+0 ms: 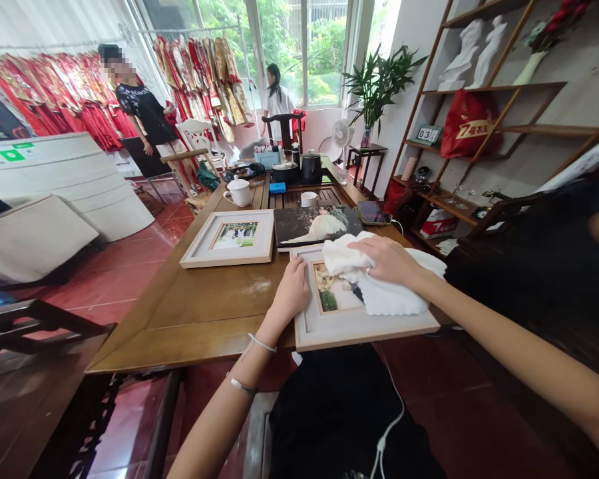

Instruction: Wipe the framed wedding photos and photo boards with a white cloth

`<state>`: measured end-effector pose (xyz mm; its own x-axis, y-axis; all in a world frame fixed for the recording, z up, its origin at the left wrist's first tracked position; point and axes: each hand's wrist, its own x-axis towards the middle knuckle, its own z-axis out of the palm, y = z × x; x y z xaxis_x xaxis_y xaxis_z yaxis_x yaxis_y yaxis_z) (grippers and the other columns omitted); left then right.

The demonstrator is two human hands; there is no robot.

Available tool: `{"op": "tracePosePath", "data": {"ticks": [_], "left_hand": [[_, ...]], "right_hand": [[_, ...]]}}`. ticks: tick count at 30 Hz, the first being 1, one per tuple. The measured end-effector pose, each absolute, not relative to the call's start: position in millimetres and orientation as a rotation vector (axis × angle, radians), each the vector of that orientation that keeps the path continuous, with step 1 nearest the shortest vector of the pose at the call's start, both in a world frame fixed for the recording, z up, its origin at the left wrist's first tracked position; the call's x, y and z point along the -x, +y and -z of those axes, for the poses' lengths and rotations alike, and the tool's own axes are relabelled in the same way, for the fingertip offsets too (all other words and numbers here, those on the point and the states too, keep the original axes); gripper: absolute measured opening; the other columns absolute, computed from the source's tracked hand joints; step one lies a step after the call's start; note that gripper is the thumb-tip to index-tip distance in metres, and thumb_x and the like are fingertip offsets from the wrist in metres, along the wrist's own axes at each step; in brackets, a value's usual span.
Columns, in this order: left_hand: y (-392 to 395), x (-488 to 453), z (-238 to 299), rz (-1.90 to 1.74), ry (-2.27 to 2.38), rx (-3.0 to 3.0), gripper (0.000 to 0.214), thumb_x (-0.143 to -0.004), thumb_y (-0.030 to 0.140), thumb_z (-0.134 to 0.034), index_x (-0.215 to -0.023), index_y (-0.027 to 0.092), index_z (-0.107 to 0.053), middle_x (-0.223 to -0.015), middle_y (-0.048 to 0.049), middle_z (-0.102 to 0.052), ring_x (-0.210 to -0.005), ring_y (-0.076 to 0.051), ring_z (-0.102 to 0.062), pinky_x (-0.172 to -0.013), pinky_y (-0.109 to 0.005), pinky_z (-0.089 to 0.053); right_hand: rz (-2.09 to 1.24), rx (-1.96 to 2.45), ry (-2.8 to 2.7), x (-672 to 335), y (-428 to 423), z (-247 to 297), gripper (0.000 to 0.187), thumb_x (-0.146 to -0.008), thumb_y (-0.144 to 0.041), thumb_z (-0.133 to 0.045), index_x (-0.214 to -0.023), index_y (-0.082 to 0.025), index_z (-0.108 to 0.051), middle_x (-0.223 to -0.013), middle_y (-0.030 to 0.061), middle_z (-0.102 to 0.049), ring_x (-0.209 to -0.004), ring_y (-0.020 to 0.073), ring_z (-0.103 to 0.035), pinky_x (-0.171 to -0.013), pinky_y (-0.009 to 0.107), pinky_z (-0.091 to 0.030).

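Cloth (397, 296) is bunched in the right hand (387, 259), right of centre, covering much of the near frame (329, 332), while the left hand (293, 286) holds that frame's left rim, fingers curled over it. The near frame lies in the lower middle of the view, its lower rim at the surface's (180, 332) edge or past it; I can't tell how much is supported. That looks the likeliest trouble: a hard press at the lower right, with the left hand slack, could tip it off. Its far rim meets or nearly meets the dark print (319, 223), so a shove upward might scrape that. Grit caught in the folds, if any, could leave scratches. The white cup (308, 199), upper centre, stands just behind the print; a push carried through could knock it. The second frame (192, 256), left of centre, seems safe enough.
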<state>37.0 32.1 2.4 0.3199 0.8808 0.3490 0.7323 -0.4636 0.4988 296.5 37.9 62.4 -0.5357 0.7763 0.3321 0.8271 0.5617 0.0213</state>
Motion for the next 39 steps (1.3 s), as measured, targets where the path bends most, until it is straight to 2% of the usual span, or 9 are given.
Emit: {"op": "tracePosePath", "data": {"ticks": [6, 10, 15, 21, 23, 28, 31, 34, 39], "left_hand": [[31, -36, -4, -0.875, 1.454, -2.314, 0.047, -0.082, 0.003, -0.035, -0.126, 0.007, -0.053, -0.142, -0.0213, -0.047, -0.140, -0.028, -0.036, -0.117, -0.049, -0.030], [29, -37, -8, -0.927, 1.397, -2.308, 0.051, -0.082, 0.003, -0.034, -0.131, 0.010, -0.047, -0.140, -0.0195, -0.049, -0.137, -0.027, -0.039, -0.115, -0.048, -0.032], [32, -34, -5, -0.940, 1.324, -2.339, 0.043, -0.087, 0.016, -0.042, -0.129, 0.011, -0.047, -0.134, -0.0202, -0.053, -0.133, -0.029, -0.043, -0.111, -0.050, -0.034], [33, -34, 1, -0.968, 1.440, -2.243, 0.053, -0.082, 0.005, -0.039, -0.135, 0.009, -0.042, -0.141, -0.0221, -0.047, -0.137, -0.028, -0.040, -0.113, -0.049, -0.034], [32, -35, 0, -0.974, 1.448, -2.236, 0.053, -0.083, 0.004, -0.036, -0.135, 0.010, -0.043, -0.141, -0.0203, -0.048, -0.138, -0.027, -0.040, -0.114, -0.049, -0.033], [31, -35, -5, -0.918, 1.485, -2.220, 0.052, -0.082, 0.004, -0.036, -0.134, 0.008, -0.045, -0.143, -0.0212, -0.047, -0.139, -0.028, -0.038, -0.116, -0.048, -0.031], [29, -35, -9, -0.899, 1.476, -2.236, 0.052, -0.083, 0.004, -0.037, -0.133, 0.009, -0.045, -0.143, -0.0201, -0.047, -0.138, -0.027, -0.039, -0.115, -0.048, -0.032], [28, -33, -12, -0.897, 1.467, -2.246, 0.051, -0.082, 0.004, -0.037, -0.133, 0.010, -0.046, -0.140, -0.0195, -0.050, -0.136, -0.027, -0.042, -0.114, -0.047, -0.034], [31, -32, -15, -0.989, 1.417, -2.233, 0.053, -0.080, 0.004, -0.040, -0.132, 0.012, -0.045, -0.131, -0.0178, -0.058, -0.126, -0.027, -0.052, -0.107, -0.046, -0.040]], "right_hand": [[0.161, 1.491, -2.435, -267, 58, -64, 0.046, -0.084, -0.030, -0.057, -0.128, -0.018, -0.057, -0.120, 0.0128, -0.066, -0.105, 0.0303, -0.060, -0.087, 0.039, -0.045], [0.011, 1.341, -2.556, -249, 37, -61, 0.048, -0.084, -0.028, -0.056, -0.130, -0.016, -0.055, -0.117, 0.0130, -0.068, -0.105, 0.0301, -0.060, -0.086, 0.038, -0.044], [-0.302, 1.108, -2.607, -242, 4, -68, 0.036, -0.080, -0.023, -0.060, -0.115, -0.019, -0.063, -0.109, 0.0092, -0.070, -0.098, 0.0270, -0.063, -0.083, 0.035, -0.045], [-0.794, 0.840, -2.698, -269, -33, -101, 0.032, -0.077, -0.023, -0.065, -0.109, -0.022, -0.066, -0.104, 0.0022, -0.071, -0.094, 0.0199, -0.065, -0.083, 0.029, -0.047], [-0.730, 0.914, -2.717, -280, -38, -105, 0.033, -0.078, -0.022, -0.063, -0.111, -0.024, -0.066, -0.107, 0.0022, -0.071, -0.097, 0.0204, -0.065, -0.084, 0.029, -0.047], [-0.107, 1.344, -2.648, -292, -15, -87, 0.045, -0.077, -0.022, -0.061, -0.123, -0.022, -0.061, -0.115, 0.0095, -0.068, -0.105, 0.0286, -0.062, -0.084, 0.037, -0.047], [0.107, 1.434, -2.574, -286, 16, -75, 0.046, -0.080, -0.023, -0.059, -0.126, -0.019, -0.059, -0.116, 0.0117, -0.067, -0.107, 0.0294, -0.060, -0.088, 0.040, -0.046], [0.159, 1.418, -2.533, -269, 44, -71, 0.047, -0.082, -0.023, -0.056, -0.129, -0.018, -0.057, -0.127, 0.0117, -0.062, -0.111, 0.0283, -0.057, -0.093, 0.040, -0.044], [0.065, 1.287, -2.632, -232, 71, -69, 0.065, -0.079, -0.019, -0.056, -0.142, -0.019, -0.044, -0.142, 0.0104, -0.052, -0.122, 0.0292, -0.050, -0.102, 0.044, -0.036]]}}
